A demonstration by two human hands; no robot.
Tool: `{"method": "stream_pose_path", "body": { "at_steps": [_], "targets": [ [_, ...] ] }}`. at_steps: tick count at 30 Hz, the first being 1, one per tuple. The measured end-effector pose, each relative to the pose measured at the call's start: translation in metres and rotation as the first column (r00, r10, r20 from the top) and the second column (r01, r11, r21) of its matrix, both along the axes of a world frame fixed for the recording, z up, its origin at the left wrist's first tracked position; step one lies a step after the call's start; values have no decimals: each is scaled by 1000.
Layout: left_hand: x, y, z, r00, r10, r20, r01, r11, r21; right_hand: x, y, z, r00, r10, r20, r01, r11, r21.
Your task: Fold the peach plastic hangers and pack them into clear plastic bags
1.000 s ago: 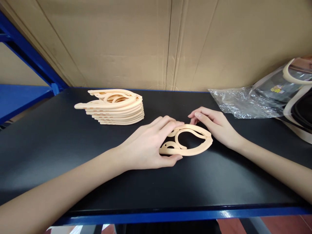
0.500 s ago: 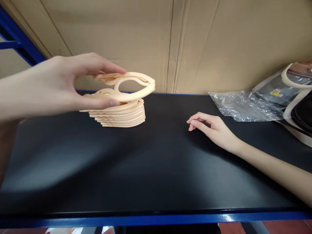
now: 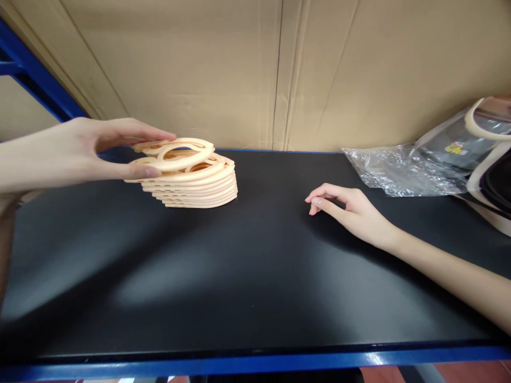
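My left hand (image 3: 114,154) is closed on a cream plastic frame piece (image 3: 191,158) with a curved outline and an oval opening. Fingers lie over its top and the thumb is along its near side. This piece sits tilted at the top left of a stack of similar cream frame pieces (image 3: 203,196); whether it rests fully on them I cannot tell. On the black tabletop (image 3: 255,266), well to the right of the stack, lies my right hand (image 3: 339,207). Its fingers are loosely curled with the thumb tip against them, and nothing shows in it.
Clear crumpled plastic wrap (image 3: 407,170) lies at the back right, beside a bagged item with cream bands and black parts (image 3: 485,170). Cardboard (image 3: 191,69) stands along the back. A blue metal edge (image 3: 255,363) runs along the front, and a blue post (image 3: 43,80) rises at left.
My left hand has moved left and down, bringing the held frame piece lower and over the left end of the stack. My right hand has stayed in place.
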State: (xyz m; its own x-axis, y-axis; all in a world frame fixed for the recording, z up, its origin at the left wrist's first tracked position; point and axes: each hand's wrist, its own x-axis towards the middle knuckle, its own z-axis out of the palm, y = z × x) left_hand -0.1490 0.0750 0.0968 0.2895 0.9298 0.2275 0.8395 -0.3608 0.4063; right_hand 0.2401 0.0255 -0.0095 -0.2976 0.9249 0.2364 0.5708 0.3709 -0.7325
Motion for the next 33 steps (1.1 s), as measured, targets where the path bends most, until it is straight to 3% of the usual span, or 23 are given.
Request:
{"method": "stream_pose_path", "body": {
  "at_steps": [7,23,29,33],
  "targets": [
    [-12,11,-6,994,-72,-83,74,997,23,0,-1,1,1000,4,4,-4,1000,7],
    [-5,8,-5,985,-114,-130,118,993,25,-1,-1,2,1000,5,1,-5,1000,1],
    [-1,2,-3,993,-60,-102,61,998,5,-1,-1,2,1000,7,10,-7,1000,5],
    [-12,4,-4,995,9,-100,-10,1000,-8,0,-1,2,1000,5,20,-5,1000,4]
  ]
}}
